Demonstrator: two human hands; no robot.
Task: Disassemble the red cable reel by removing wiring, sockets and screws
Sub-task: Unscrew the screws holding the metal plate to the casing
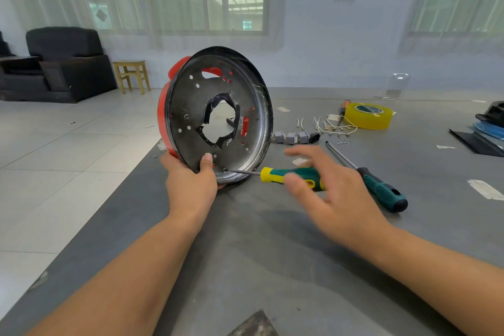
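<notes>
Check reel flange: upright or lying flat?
Upright. The reel flange stands on its rim on the table, steadied by the left hand at its lower edge.

The left hand [191, 185] grips with thumb up and forearm extended, while the blurred right hand [335, 191] hovers with fingers spread.

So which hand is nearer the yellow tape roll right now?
Right. The right hand is at the yellow-green screwdriver, below the yellow tape roll; the left hand grips the cable reel, farther off.
</notes>
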